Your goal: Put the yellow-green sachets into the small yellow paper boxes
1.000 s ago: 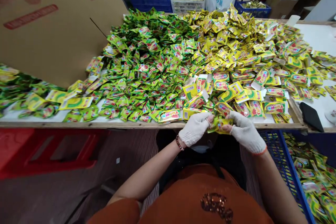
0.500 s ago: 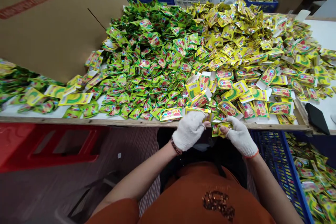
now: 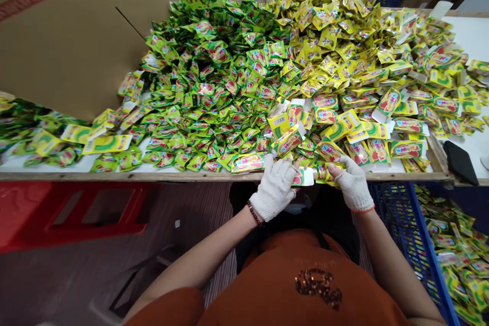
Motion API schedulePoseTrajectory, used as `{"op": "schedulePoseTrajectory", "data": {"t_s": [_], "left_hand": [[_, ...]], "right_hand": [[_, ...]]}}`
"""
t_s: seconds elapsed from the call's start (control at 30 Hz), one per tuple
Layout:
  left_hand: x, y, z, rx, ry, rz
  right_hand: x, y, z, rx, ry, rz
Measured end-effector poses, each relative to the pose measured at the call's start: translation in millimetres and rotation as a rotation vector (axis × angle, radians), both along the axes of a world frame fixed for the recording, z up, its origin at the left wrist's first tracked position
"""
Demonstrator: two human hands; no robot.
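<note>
At the table's front edge, my left hand (image 3: 274,187), in a white fingerless work glove, is closed on a small candy box (image 3: 299,177). The box lies on its side and its white end flap (image 3: 308,177) points right, toward my other hand. My right hand (image 3: 352,183), gloved the same way, pinches green and yellow candy packets (image 3: 324,173) just right of that flap. How many packets it holds is partly hidden by the fingers. Close beyond both hands lie more printed boxes (image 3: 288,140) and one flat box (image 3: 247,163).
Heaps of green packets (image 3: 214,86) and yellow packets (image 3: 324,35) cover the table. A large carton (image 3: 76,35) stands at left. A black phone-like object (image 3: 460,162) lies at right. Below are a blue crate (image 3: 428,244) with packets and a red stool (image 3: 76,209).
My left hand has turned the box so its open flap end faces right. My right hand has moved slightly up and right with the packets, onto the table edge.
</note>
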State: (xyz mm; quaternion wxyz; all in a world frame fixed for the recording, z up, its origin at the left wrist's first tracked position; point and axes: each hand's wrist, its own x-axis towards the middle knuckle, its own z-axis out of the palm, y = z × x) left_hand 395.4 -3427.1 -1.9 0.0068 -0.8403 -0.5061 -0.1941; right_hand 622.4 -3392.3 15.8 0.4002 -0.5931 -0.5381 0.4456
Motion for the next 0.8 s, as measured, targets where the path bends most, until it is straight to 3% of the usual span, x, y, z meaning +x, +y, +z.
{"op": "schedulePoseTrajectory", "data": {"t_s": [0.2,0.37,0.47,0.6,0.7,0.8], "left_hand": [[2,4,-1.1,-0.030,-0.048,0.063],[6,3,5.8,-0.091,-0.096,-0.057],[12,2,2.0,-0.095,-0.164,-0.085],[23,0,-9.6,-0.039,-0.285,0.007],[27,-3,-14.0,0.067,-0.243,0.058],[29,-7,-13.5,0.150,-0.172,0.055]], "right_hand": [[-12,1,4.9,0.072,-0.053,0.070],[-8,7,4.6,0.103,-0.214,0.257],[-12,4,7.1,0.248,-0.400,0.231],[-24,-7,14.5,0.417,-0.791,0.144],[-24,-10,18.3,0.420,-0.901,0.281],[-17,-7,19.4,0.362,-0.792,0.413]]}}
